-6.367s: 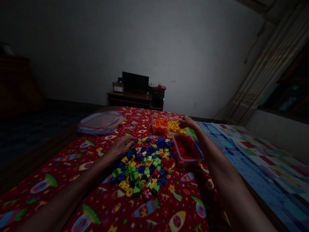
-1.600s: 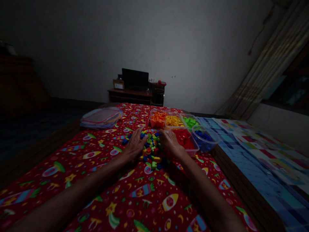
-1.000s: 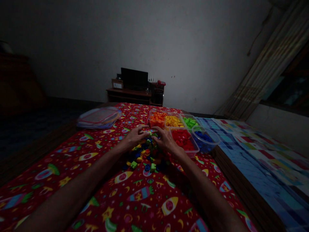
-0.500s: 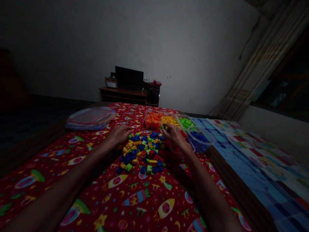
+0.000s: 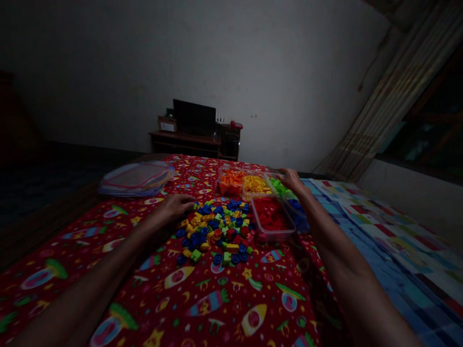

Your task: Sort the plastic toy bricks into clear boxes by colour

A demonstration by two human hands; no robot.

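A heap of small coloured bricks point(image 5: 217, 231) lies on a red rocket-print cloth point(image 5: 224, 308). My left hand point(image 5: 173, 206) rests at the heap's left edge, fingers curled onto the bricks. My right hand point(image 5: 292, 180) reaches over the tub of green bricks point(image 5: 278, 185), fingers bent; whether it holds a brick is hidden. Beside it stand tubs of red bricks point(image 5: 269, 219), yellow bricks point(image 5: 255, 184), orange bricks point(image 5: 231, 180) and blue bricks point(image 5: 298, 212), the last mostly behind my right forearm.
A stack of clear tub lids point(image 5: 135, 177) lies at the back left of the cloth. A blue patchwork mat point(image 5: 383, 250) covers the surface to the right. A low desk with a dark screen point(image 5: 194, 117) stands against the far wall. The room is dim.
My right hand has left the heap and moved back and right to the green tub. My left hand stays at the heap's left edge. The heap is more spread out than a second ago.
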